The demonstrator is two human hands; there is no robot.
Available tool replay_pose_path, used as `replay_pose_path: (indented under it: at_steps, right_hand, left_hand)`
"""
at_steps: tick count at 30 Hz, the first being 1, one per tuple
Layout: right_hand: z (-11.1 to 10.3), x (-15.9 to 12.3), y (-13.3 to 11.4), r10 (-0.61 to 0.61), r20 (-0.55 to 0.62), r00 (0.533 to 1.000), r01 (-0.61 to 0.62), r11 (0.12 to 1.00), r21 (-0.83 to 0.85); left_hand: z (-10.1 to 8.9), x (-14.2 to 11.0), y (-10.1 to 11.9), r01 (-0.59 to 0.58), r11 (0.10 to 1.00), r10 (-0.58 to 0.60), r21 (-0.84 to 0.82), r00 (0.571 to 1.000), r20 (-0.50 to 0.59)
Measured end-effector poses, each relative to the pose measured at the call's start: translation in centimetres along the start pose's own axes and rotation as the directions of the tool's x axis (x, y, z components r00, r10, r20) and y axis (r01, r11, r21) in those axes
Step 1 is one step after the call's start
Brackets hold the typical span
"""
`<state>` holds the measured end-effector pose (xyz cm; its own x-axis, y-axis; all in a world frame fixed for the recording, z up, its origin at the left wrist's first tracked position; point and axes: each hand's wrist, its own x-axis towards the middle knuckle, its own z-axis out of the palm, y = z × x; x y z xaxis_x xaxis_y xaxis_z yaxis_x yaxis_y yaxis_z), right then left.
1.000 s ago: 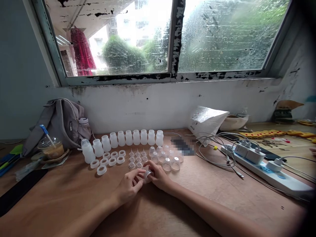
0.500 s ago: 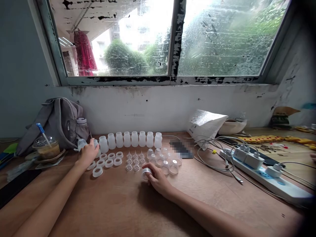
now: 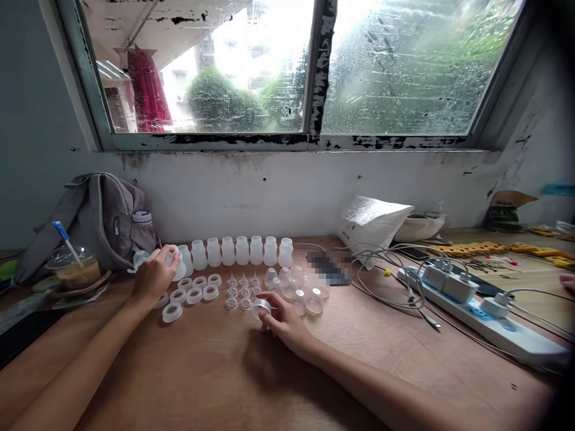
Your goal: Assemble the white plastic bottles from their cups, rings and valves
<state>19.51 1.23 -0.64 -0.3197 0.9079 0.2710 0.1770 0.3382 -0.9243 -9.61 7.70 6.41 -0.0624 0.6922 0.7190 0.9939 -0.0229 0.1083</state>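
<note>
Bottle (image 3: 180, 272), at the left end of the row, is between the thumb and fingers of the left hand (image 3: 154, 275), which pinches it over the back left part of the counter (image 3: 215, 371); I cannot tell whether it is lifted. A clear dome (image 3: 140, 258), partly hidden, shows just beyond that hand. The right hand (image 3: 287, 322) curls above the counter's middle, thumb and fingertips pinching a clear ring (image 3: 260, 307).

Other bottles (image 3: 242, 251) stand upright along the counter's back edge. White rings (image 3: 194, 290) lie in front of them on the left, then teats (image 3: 244, 293) in three short rows, then clear caps (image 3: 314, 304) near the right hand. A backpack (image 3: 105, 230) and cup (image 3: 74, 270) stand toward the left edge, a power strip (image 3: 494, 323) toward the right.
</note>
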Motion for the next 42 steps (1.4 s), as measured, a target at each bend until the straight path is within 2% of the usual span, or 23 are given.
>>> replay_pose_path:
  at_steps: [2,4,5,7,10,12,15,19,22,25,27,29,32,35,37,40,42]
  right_hand:
    - [-0.1,0.0,0.0,0.011,0.033,0.999,-0.014,0.995,0.094]
    - [-0.2,0.0,0.0,0.012,0.040,0.999,-0.019,0.983,0.183]
    - [-0.2,0.0,0.1,0.014,0.038,0.999,-0.022,0.974,0.223]
    - [-0.3,0.2,0.3,0.035,0.030,0.999,-0.043,0.955,0.292]
    - [-0.3,0.3,0.7,0.074,0.018,0.997,-0.076,0.944,0.321]
    - [-0.3,0.3,0.7,0.086,-0.004,0.996,-0.081,0.952,0.294]
    - [-0.2,0.3,0.4,0.092,-0.045,0.995,-0.078,0.964,0.253]
    - [0.0,0.4,0.3,0.044,-0.078,0.996,-0.025,0.973,0.228]
    - [0.1,0.4,0.6,-0.006,-0.106,0.994,0.027,0.980,0.197]
    - [0.1,0.4,0.7,-0.036,-0.112,0.993,0.055,0.983,0.176]
    - [0.1,0.3,0.8,-0.047,-0.113,0.993,0.066,0.984,0.168]
    - [0.1,0.3,0.8,-0.053,-0.121,0.991,0.073,0.984,0.162]
    - [0.1,0.2,0.7,-0.054,-0.129,0.990,0.073,0.986,0.150]
    - [0.2,0.3,0.6,-0.059,-0.121,0.991,0.076,0.987,0.142]
    - [0.2,0.2,0.6,-0.072,-0.132,0.989,0.090,0.987,0.135]
    - [0.1,0.0,0.7,-0.096,-0.141,0.985,0.112,0.987,0.115]
    - [0.2,-0.1,0.9,-0.107,-0.118,0.987,0.118,0.989,0.091]
  left_hand:
    - [-1.6,-0.6,1.2,-0.050,0.997,0.039,-0.066,0.986,-0.160]
    - [-2.6,-1.5,2.5,-0.156,0.973,0.096,-0.173,0.944,-0.315]
    - [-2.8,-2.1,3.1,-0.226,0.946,0.130,-0.232,0.921,-0.368]
    - [-2.7,-3.7,4.2,-0.359,0.863,0.211,-0.355,0.895,-0.393]
    - [-2.0,-6.5,5.3,-0.424,0.727,0.309,-0.540,0.904,-0.295]
    - [-1.4,-8.1,5.6,-0.377,0.685,0.343,-0.623,0.922,-0.181]
    - [-0.5,-9.4,5.8,-0.311,0.656,0.384,-0.688,0.922,-0.051]
    - [0.2,-9.7,5.8,-0.239,0.551,0.424,-0.800,0.905,0.021]
    - [0.3,-9.6,6.0,-0.117,0.485,0.433,-0.867,0.893,0.122]
    - [0.4,-9.6,6.2,0.092,0.448,0.368,-0.889,0.887,0.277]
    - [0.4,-9.7,6.4,0.187,0.421,0.313,-0.888,0.888,0.336]
    - [0.5,-9.7,6.6,0.238,0.401,0.302,-0.885,0.877,0.373]
    - [0.2,-9.6,6.9,0.283,0.371,0.348,-0.884,0.840,0.415]
    - [-0.5,-9.5,7.2,0.281,0.385,0.369,-0.879,0.826,0.426]
    - [-0.9,-9.4,7.2,0.224,0.446,0.381,-0.867,0.829,0.410]
    - [-0.9,-9.4,6.9,0.016,0.556,0.459,-0.831,0.828,0.323]
    - [-0.6,-9.5,6.5,-0.100,0.583,0.515,-0.806,0.813,0.272]
